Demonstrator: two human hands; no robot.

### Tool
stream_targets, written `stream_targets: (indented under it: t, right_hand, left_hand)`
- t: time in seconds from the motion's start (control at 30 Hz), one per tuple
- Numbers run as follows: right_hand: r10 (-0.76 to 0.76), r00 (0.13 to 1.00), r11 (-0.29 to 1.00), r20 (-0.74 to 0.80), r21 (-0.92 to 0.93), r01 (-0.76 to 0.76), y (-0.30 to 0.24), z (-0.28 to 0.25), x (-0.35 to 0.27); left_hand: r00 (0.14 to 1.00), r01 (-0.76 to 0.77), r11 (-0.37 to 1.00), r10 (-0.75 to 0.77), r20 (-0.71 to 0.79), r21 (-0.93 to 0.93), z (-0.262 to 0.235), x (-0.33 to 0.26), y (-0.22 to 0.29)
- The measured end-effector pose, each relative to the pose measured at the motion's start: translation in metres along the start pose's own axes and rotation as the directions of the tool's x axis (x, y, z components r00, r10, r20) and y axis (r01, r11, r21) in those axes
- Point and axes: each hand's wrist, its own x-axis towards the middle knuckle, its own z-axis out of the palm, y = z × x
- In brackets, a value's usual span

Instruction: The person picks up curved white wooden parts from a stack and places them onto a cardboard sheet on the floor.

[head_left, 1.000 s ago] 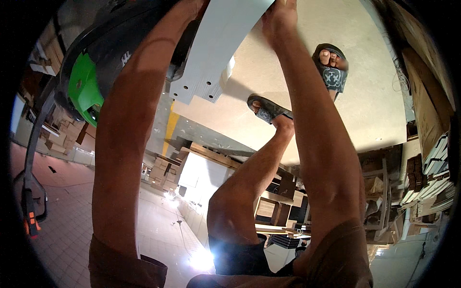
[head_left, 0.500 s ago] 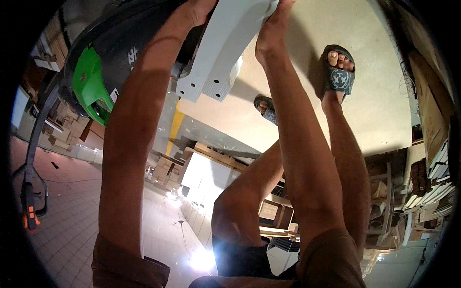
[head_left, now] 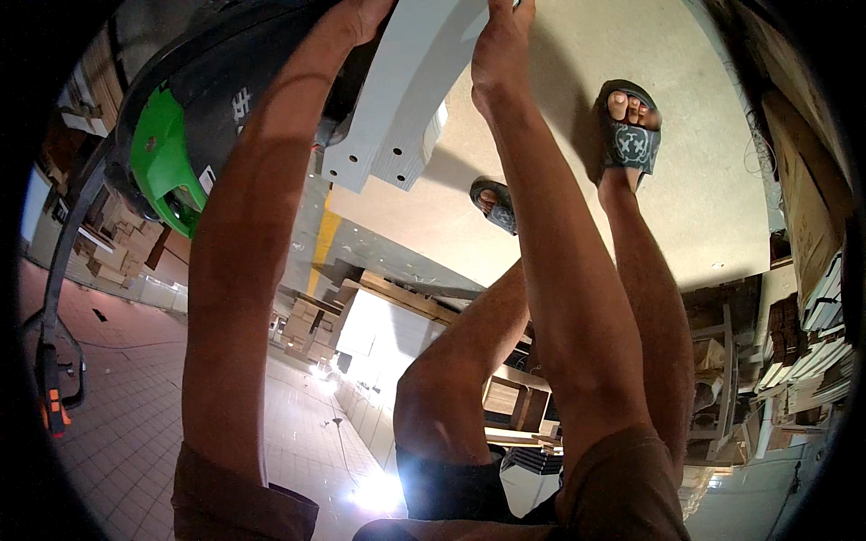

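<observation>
Two long grey boards point(head_left: 417, 77) lie against each other at the top middle, with dark drilled holes near their lower ends. My right hand point(head_left: 503, 41) is closed at the right edge of the boards, its fingertips partly cut off by the top of the picture. By their left side is my left hand point(head_left: 365, 16), whose fingers run out of view. Both forearms reach up from the lower edge. Under the boards, part of a pale round thing point(head_left: 437, 131) shows.
A black machine with a green part point(head_left: 162, 162) stands at the left, beside a black bar with an orange-marked handle point(head_left: 56, 415). Beneath my sandalled feet point(head_left: 631, 131) spreads a beige sheet point(head_left: 577, 216). Stacked boards point(head_left: 812, 361) line the right; cartons point(head_left: 117, 239) stand far left.
My right hand and the boards have shifted slightly left in the picture, and a little more of that hand shows. The background has also moved slightly left.
</observation>
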Motion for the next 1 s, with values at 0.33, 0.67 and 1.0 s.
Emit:
stream_targets:
  t: [0.33,0.67,1.0]
  right_hand:
    - [-0.034,0.999,0.999,0.002,-0.027,0.034,0.006,0.0,0.0]
    - [-0.241,0.936,0.842,-0.256,-0.536,0.07,0.027,0.011,-0.039]
    - [-0.542,0.814,0.693,-0.208,-0.658,0.293,-0.037,0.023,-0.042]
  left_hand:
    - [0.999,0.03,1.0,-0.03,-0.033,-0.002,0.0,0.0,-0.002]
    - [0.984,0.176,0.973,-0.173,0.035,-0.149,0.007,-0.039,0.005]
    - [0.752,0.075,0.288,0.613,-0.243,0.955,0.075,-0.113,0.004]
